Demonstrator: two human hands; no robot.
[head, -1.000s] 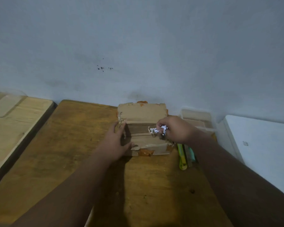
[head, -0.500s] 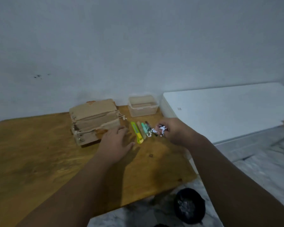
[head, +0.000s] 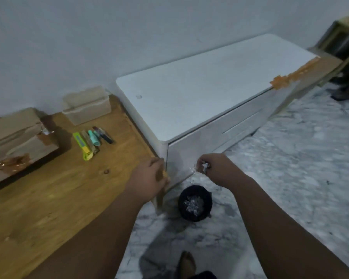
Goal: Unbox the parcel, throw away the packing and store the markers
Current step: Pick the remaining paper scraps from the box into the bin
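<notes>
**Packing scraps carried out over the bin**

Swinging rightward since half a second ago, the view is now taking in the marble floor and the black bin, which was sitting at the bottom edge before and is now lying near the middle. With that turn, the right hand has left the wooden table and is hanging in the air just above and slightly beyond the bin, fingers curled closed around a small wad of white shredded packing, a few strands trailing out to the left. More white shreds are lying inside the bin.

Meanwhile the left hand has moved from beside the cardboard parcel to the table's near right corner, where it is resting palm down with fingers loosely bent over the edge, holding nothing.

On the table, the parcel is sitting at the far left with its flaps open and torn brown tape on its front. To its right, the markers are lying side by side with a yellow-green utility knife, and a clear plastic container is standing just beyond them against the wall. Right of the table, a white cabinet is standing, touching the table's edge. One bare foot is showing at the bottom.
</notes>
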